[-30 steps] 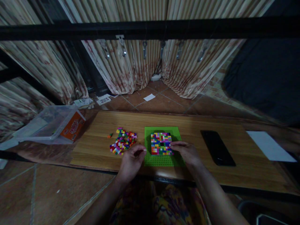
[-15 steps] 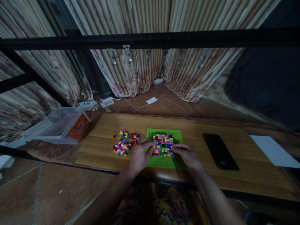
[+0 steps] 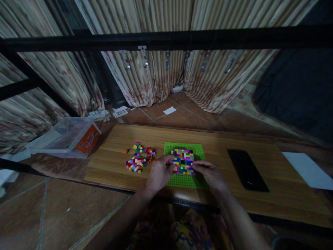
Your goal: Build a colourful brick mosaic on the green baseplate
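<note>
Reaching in at the lower centre of the frame, the bare left hand (image 3: 159, 173) had its thumb and forefinger drawn close together at the left edge of a flat, square block of many-coloured plastic bricks (image 3: 186, 160). Whether a small piece sat between those fingertips could not be told. The bare right hand (image 3: 212, 175) had its thumb and forefinger bent in at the block's right edge, seemingly touching it; whether they gripped or only steadied it was unclear.

The block, with a small dark square near its middle, lay on a bright green studded baseplate (image 3: 182, 182), just below and right of the frame's centre. It looked light, rigid and fairly smooth, firm under a press but likely to split at the joints if bent. Its opposite side edges looked the best hold, low down; a single brick seemed to call for a fingertip pinch on its sides.

Left of the hands, a loose heap of small coloured bricks (image 3: 136, 162) lay on the wood-grained tabletop (image 3: 104, 156). To the right of the baseplate was a black, flat, phone-like slab (image 3: 247, 170), and at the far right, a white paper sheet (image 3: 308, 170). A clear plastic box with an orange label (image 3: 65, 137) stood at the left of the frame.
</note>
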The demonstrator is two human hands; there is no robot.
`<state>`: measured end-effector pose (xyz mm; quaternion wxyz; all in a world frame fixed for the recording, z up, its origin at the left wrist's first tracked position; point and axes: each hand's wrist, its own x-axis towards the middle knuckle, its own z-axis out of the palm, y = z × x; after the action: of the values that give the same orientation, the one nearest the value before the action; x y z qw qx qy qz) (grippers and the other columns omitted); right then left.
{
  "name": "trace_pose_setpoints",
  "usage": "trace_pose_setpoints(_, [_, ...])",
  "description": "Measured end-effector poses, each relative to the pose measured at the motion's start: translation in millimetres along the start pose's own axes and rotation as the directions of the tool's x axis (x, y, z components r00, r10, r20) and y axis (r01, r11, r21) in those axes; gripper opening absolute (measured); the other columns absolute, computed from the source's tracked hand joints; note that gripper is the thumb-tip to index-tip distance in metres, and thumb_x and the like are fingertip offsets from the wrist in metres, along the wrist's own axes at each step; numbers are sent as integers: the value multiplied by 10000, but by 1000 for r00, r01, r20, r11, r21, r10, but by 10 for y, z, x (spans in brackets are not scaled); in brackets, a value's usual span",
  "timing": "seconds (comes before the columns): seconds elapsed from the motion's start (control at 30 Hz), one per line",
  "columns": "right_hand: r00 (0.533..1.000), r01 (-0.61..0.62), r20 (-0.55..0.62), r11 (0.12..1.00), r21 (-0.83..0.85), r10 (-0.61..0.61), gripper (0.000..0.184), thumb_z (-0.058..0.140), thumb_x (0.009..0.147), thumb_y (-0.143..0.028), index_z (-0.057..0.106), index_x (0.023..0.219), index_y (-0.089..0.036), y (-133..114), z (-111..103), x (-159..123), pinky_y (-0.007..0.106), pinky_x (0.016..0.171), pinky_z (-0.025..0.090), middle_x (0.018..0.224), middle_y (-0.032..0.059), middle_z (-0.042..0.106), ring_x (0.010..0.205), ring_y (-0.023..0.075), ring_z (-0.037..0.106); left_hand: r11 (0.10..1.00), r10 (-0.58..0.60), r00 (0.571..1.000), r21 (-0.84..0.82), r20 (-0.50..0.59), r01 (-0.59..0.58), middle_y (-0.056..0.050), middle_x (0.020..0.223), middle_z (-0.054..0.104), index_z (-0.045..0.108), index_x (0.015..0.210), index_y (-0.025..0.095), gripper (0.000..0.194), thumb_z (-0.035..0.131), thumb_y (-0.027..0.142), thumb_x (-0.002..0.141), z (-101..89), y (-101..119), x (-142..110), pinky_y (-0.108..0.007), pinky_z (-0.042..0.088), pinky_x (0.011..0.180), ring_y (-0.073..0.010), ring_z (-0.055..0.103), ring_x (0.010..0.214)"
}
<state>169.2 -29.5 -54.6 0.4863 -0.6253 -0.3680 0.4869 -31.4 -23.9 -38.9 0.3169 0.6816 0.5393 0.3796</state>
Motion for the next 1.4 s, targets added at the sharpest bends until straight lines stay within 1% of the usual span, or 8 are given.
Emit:
trace_pose_setpoints(0.1, [1000,10,-5,1000,-2,-10,250,824,485,-373,751,674,-226,-1,-1,-12,331,675,491,720,30,736,688,199,650,988,-52,997,-147,-56,43,-3,823,693,662,999,209,244,602,148,770,-16,-49,-20,-260,519,738,-140,650,753])
trace_pose_setpoints(0.23, [1000,-3,-25,999,46,4,269,829,474,-379,747,679,-226,-11,-16,-29,332,668,490,717,26,734,682,199,646,937,-204,973,-309,-111,161,-23,816,675,659,960,174,211,607,168,756,9,-114,5,-247,519,692,-142,643,751])
trace_pose_setpoints(0.37, [999,-26,-41,996,81,29,272,825,485,-373,745,697,-224,-20,-39,-29,326,676,482,728,22,733,691,196,644,902,-296,950,-355,-98,245,-26,820,674,660,928,164,235,660,154,693,87,-133,66,-250,511,686,-142,635,740])
trace_pose_setpoints(0.57, [998,-49,-25,993,103,52,278,817,512,-402,744,709,-220,-27,-34,-25,320,681,468,726,20,729,691,189,634,852,-374,926,-415,-56,319,-4,738,661,658,903,155,251,668,134,653,163,-112,118,-231,483,616,-127,614,663])
trace_pose_setpoints(0.97, [997,-56,-47,995,84,60,289,826,500,-392,737,713,-218,23,-27,12,306,708,450,726,8,724,706,173,621,832,-406,913,-431,-45,349,23,674,629,667,834,153,245,673,85,599,155,-78,180,-208,444,585,-105,579,620])
trace_pose_setpoints(1.17, [999,-8,-48,998,59,11,312,818,496,-406,735,710,-196,35,-25,30,299,712,457,740,20,723,726,175,625,803,-420,906,-487,-51,345,27,651,618,656,825,144,254,683,68,584,178,-77,172,-213,451,582,-109,576,600])
trace_pose_setpoints(1.27, [997,23,-81,999,47,-19,338,804,508,-431,729,723,-180,54,-64,24,292,663,452,749,30,717,710,176,619,808,-399,912,-505,-90,304,16,682,628,654,873,143,243,680,113,633,86,-44,131,-224,465,624,-117,590,640])
trace_pose_setpoints(1.4, [982,52,-185,998,43,-43,375,777,538,-462,712,773,-177,43,-115,-56,283,637,442,770,29,709,704,170,609,869,-288,935,-467,-208,164,-5,760,654,653,899,154,187,613,148,716,-235,-122,-69,-235,474,694,-129,608,716])
